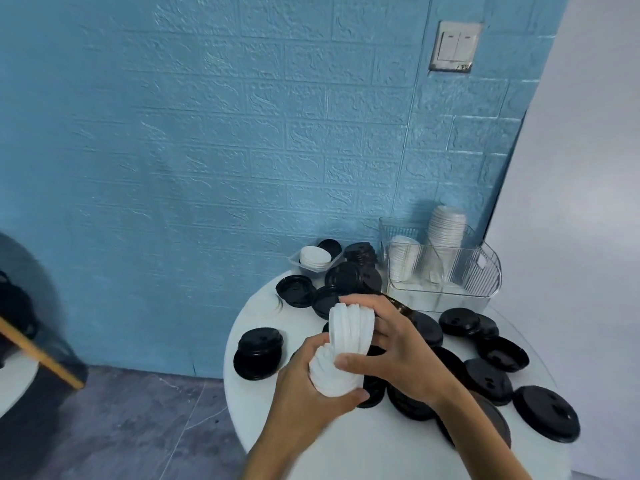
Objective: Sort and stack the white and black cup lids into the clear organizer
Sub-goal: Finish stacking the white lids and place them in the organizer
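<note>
Above the round white table (346, 441), both hands hold white cup lids. My left hand (308, 382) grips a lower stack of white lids (329, 374). My right hand (391, 348) grips an upper bunch of white lids (349, 329) on edge, touching the lower stack. The clear organizer (481, 275) stands at the table's back right, with white lids (401, 258) stacked in its compartments and a tall white stack (446, 226) rising above its rim. Black lids lie scattered on the table: a stack at the left (258, 353) and several at the right (545, 412).
A small clear tray (304, 268) at the back holds white lids (314, 257), with black lids (353, 275) piled beside it. A blue brick-pattern wall stands right behind the table. The table drops off to grey floor (138, 427) on the left.
</note>
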Available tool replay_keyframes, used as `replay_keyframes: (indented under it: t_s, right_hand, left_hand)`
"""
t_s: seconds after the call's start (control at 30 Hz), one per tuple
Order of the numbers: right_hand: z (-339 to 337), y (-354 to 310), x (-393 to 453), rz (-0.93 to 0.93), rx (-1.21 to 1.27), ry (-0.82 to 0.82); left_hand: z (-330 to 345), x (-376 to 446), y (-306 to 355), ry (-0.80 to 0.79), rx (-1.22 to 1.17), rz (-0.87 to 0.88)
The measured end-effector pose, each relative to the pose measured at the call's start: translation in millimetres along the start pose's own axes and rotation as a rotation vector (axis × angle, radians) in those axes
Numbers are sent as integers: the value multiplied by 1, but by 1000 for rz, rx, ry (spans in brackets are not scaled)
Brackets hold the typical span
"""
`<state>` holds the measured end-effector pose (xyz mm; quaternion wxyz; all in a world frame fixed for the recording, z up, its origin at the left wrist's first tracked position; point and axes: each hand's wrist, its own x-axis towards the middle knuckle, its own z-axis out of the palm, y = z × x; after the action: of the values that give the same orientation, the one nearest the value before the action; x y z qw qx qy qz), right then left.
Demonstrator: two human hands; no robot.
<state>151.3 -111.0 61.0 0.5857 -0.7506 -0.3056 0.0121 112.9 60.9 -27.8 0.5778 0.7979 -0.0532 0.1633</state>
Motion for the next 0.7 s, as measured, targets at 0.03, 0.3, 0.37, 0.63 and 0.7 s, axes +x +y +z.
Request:
replay_keyframes:
  t_s: [0.03, 0.3, 0.37, 0.63, 0.7]
  right_hand:
    - [1, 1, -1, -3, -3, 2]
    - [11, 7, -7, -26, 35, 61]
    - [15, 9, -9, -52, 32, 88]
    - [29, 15, -13, -41, 137, 179]
    - [35, 16, -14, -57, 226, 236]
  left_hand:
    - [1, -1, -1, -5, 1, -8]
    - [2, -3, 2, -22, 3, -51]
    - [1, -3, 4, -23, 1, -53]
    - [3, -3, 11, 2, -29, -61]
    - [3, -3, 12, 14, -52, -66]
